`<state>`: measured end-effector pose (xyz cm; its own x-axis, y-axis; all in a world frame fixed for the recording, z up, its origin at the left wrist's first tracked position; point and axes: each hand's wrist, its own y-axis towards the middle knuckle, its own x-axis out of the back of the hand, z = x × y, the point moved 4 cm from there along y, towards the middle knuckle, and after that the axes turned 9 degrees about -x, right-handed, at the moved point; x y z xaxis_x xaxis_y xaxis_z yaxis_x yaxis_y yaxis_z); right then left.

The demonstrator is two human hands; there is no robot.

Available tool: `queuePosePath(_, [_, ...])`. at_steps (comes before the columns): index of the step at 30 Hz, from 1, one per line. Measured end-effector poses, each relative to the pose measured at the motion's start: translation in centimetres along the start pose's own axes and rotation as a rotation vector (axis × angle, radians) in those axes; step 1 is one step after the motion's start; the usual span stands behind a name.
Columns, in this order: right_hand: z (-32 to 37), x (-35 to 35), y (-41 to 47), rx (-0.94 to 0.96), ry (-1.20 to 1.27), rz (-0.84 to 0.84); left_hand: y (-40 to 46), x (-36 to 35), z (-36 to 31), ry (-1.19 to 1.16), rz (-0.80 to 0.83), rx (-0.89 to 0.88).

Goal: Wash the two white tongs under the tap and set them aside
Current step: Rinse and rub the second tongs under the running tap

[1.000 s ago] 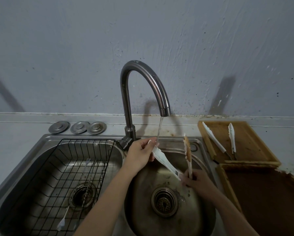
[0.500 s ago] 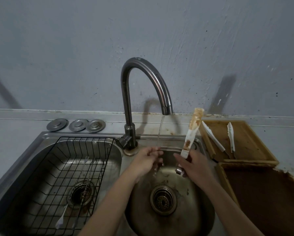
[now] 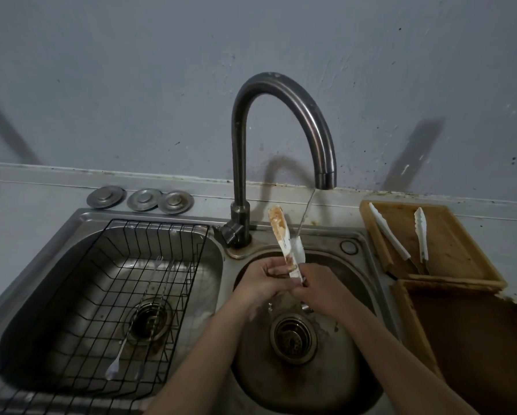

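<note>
Head view — where are the tongs?
— Stained tongs (image 3: 284, 244) upright over the right basin (image 3: 359, 348), tips under the thin stream from the tap (image 3: 284, 115).
— Hands?
— Left hand (image 3: 261, 281) and right hand (image 3: 323, 287) both grip the lower end.
— Second pair?
— White tongs (image 3: 406, 238) lie on the wooden tray (image 3: 460, 250), back right of the counter.

The one camera sits on my head, looking forward and down, close over the sink (image 3: 353, 244). Its wide view reaches from my forearms up to the wall (image 3: 131, 70).
</note>
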<state>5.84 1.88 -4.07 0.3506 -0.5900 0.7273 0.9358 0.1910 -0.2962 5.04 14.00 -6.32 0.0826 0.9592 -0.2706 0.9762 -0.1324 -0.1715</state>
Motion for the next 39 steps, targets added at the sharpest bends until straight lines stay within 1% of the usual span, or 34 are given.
queuePosePath(5, [-0.4, -0.1, 0.0, -0.007, -0.006, 0.01, 0.5, 0.0, 0.3, 0.057, -0.003, -0.01])
queuePosePath(10, [0.3, 0.2, 0.5, 0.014, -0.012, 0.018, 0.7, 0.1, 0.0, 0.02, -0.051, -0.025])
queuePosePath(14, [1.0, 0.0, 0.7, 0.046, 0.043, 0.045, 0.7, 0.7, -0.5, 0.017, -0.072, -0.058])
queuePosePath(19, [0.8, -1.0, 0.5, 0.077, 0.024, 0.067, 0.3, 1.3, -0.3, 0.121, -0.064, -0.061])
queuePosePath(21, [0.6, -1.0, 0.3, 0.088, 0.032, 0.056, 0.1, 1.3, -0.1, 0.111, -0.073, -0.047])
queuePosePath(24, [0.7, -1.0, 0.2, 0.111, 0.019, 0.066, 0.2, 1.2, -0.1, 0.094, -0.133, -0.038])
queuePosePath(30, [0.2, -0.7, -0.2, 0.116, 0.044, 0.07, 0.1, 0.9, 0.1, 0.172, -0.074, -0.044])
queuePosePath(35, [-0.2, -0.4, -0.4, 0.115, -0.002, 0.1, 0.4, 1.1, 0.2, 0.049, -0.167, 0.0])
queuePosePath(39, [-0.5, 0.1, -0.9, 0.123, 0.019, 0.106, -0.1, -0.3, 0.9, 0.057, -0.103, 0.011])
